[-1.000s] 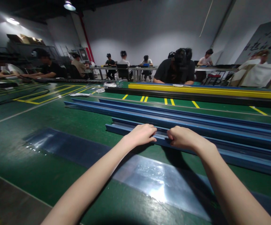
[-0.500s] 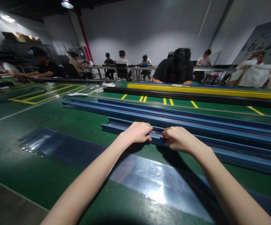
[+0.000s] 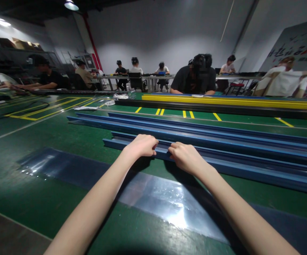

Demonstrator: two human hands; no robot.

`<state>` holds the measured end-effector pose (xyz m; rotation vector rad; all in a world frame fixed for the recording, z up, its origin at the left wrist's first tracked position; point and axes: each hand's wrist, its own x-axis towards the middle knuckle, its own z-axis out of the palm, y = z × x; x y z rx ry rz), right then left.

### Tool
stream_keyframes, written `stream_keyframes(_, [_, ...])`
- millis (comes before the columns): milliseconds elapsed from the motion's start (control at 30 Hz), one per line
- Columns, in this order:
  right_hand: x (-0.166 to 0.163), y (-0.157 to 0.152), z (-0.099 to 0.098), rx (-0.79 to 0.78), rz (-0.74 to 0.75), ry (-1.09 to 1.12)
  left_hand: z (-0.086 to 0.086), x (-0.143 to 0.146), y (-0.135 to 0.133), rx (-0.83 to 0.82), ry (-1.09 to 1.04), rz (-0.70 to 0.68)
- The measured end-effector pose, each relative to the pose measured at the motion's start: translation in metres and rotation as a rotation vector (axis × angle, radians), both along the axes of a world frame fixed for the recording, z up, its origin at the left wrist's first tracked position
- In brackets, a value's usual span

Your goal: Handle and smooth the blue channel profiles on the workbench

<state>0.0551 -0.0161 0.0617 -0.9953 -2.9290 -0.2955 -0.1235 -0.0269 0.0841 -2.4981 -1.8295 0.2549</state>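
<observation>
A long blue U-shaped channel (image 3: 249,173) lies across the green tabletop, its left end showing beyond my hands. My left hand (image 3: 144,144) is closed on it, fingers curled over the near wall and into the groove. A short way to the right, my right hand (image 3: 184,156) also has its fingers bent round the same wall. Both sets of fingertips are partly hidden. Just behind it, nearly parallel, runs another long blue channel (image 3: 209,144). Under my forearms a shiny transparent plastic strip (image 3: 150,187) lies flat on the table.
Farther back lie a black bar (image 3: 169,105) and a yellow bar (image 3: 222,101). Crumpled clear plastic (image 3: 120,96) sits left of them. Yellow tape lines mark the green table (image 3: 71,156). A person (image 3: 193,76) leans over the far side, with several others at tables behind.
Both hands have moved left, and the near blue channel has slid left with them, its end now farther out. The view has shifted slightly. The rear channel and plastic strip stay put.
</observation>
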Motion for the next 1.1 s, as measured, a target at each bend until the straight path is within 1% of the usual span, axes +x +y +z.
stream_keyframes(100, [0.003, 0.002, 0.004, -0.035, -0.028, 0.013, 0.001, 0.001, -0.001, -0.009, 0.005, 0.008])
stream_keyframes(233, [0.009, 0.007, 0.011, -0.100, -0.104, -0.018, 0.001, 0.002, -0.001, -0.014, -0.027, 0.003])
stream_keyframes(333, [0.018, 0.010, 0.019, -0.144, -0.171, -0.051, -0.002, 0.008, -0.001, 0.015, -0.086, -0.065])
stream_keyframes(467, [0.032, 0.014, 0.028, -0.229, -0.283, -0.119, -0.010, 0.023, -0.003, 0.078, -0.142, -0.160])
stream_keyframes(533, [0.039, 0.016, 0.030, -0.265, -0.307, -0.143, -0.014, 0.030, -0.004, 0.106, -0.149, -0.199])
stream_keyframes(667, [0.044, 0.017, 0.033, -0.281, -0.311, -0.186, -0.019, 0.039, -0.007, 0.167, -0.163, -0.237])
stream_keyframes(900, [0.038, 0.010, 0.031, -0.176, -0.232, -0.218, -0.024, 0.038, -0.004, 0.196, -0.172, -0.243])
stream_keyframes(1100, [0.039, 0.009, 0.028, -0.125, -0.181, -0.229, -0.022, 0.038, -0.004, 0.181, -0.162, -0.242])
